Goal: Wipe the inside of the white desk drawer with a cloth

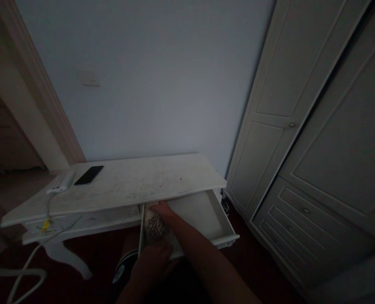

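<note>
A pale item with a dark floral print [155, 226], cloth-like and perhaps a folded garment or a pouch, lies at the left side of a pulled-out white drawer [206, 213]. At its far end my right hand [162, 209] has its fingers closed on the edge. My left hand [157, 252] grips the near end, close to the drawer's front. Dim light hides the exact finger positions. To the right of my right forearm, the bare bottom of the drawer shows.
Above the drawer is a worn white table top [149, 175] with a dark phone [89, 175] and a white box-like device [61, 181] trailing a white cable [32, 255]. A white wardrobe [269, 126] stands on the right. A light switch [89, 78] is on the wall.
</note>
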Tool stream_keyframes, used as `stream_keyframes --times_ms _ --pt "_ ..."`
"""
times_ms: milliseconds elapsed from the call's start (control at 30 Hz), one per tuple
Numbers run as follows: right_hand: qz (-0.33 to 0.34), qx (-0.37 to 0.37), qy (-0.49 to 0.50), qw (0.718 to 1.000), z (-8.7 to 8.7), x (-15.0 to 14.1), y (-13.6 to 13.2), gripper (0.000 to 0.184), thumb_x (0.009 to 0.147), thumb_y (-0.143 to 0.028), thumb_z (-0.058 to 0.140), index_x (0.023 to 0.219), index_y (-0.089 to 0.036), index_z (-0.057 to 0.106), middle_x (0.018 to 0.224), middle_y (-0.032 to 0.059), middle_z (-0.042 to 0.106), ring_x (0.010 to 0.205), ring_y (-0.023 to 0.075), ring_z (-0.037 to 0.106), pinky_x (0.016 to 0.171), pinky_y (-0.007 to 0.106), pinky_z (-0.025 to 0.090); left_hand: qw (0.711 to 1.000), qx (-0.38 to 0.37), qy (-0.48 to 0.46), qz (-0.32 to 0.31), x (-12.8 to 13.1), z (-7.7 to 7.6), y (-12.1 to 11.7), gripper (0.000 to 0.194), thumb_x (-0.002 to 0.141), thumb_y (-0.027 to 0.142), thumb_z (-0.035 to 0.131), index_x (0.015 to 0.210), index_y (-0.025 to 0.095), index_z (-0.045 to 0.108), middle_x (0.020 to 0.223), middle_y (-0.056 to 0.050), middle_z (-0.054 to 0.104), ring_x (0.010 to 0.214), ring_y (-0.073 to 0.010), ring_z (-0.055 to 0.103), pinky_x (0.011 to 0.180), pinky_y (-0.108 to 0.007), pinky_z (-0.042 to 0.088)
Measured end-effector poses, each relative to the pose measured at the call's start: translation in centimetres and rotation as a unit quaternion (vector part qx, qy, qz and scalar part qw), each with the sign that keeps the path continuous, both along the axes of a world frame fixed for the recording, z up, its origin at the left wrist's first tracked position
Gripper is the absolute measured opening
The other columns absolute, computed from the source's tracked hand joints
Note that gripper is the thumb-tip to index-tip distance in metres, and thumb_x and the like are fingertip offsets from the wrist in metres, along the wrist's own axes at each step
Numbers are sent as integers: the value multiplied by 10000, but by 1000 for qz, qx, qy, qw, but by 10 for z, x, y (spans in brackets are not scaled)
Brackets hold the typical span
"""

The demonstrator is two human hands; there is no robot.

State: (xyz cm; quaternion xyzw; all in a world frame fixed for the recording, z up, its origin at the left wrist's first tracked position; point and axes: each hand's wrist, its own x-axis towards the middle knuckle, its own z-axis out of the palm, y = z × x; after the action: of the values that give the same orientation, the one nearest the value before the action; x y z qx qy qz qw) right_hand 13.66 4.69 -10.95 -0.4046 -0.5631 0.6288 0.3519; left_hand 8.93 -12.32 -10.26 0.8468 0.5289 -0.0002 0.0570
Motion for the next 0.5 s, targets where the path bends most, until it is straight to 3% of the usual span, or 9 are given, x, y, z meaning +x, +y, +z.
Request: stream_keyframes --times_ms 133,267,400,500 --pt "76 -37 16 996 0 26 -7 575 637 -241 743 1207 -195 681 957 10 742 874 226 712 821 356 582 999 34 -12 -9 -1 -3 -2 319 1019 431 496 1213 248 671 1197 -107 738 1124 -317 689 955 -472 559" --pt "178 -27 0 984 -2 44 -13 473 595 -133 742 1063 -201 729 891 -38 710 812 171 662 816 289 542 995 89 -31 -25 -1 -7 -5 297 1028 429 486 1134 250 697 1122 -93 748 1073 -303 699 927 -467 565" --pt "373 52 -97 921 -9 41 -18 240 671 -27 665 862 -152 738 802 -43 695 737 125 615 781 231 506 977 201 -33 -57 -4 -17 -7 294 1034 426 482 1087 254 715 1114 -89 756 1110 -302 693 1015 -494 515" --pt "419 76 -129 896 -11 33 -24 156 691 15 649 731 -123 710 704 -30 678 664 127 596 710 229 504 953 293 -40 -64 -10 -30 -7 279 1018 444 526 1134 267 708 1134 -83 759 1120 -299 686 1073 -518 459"
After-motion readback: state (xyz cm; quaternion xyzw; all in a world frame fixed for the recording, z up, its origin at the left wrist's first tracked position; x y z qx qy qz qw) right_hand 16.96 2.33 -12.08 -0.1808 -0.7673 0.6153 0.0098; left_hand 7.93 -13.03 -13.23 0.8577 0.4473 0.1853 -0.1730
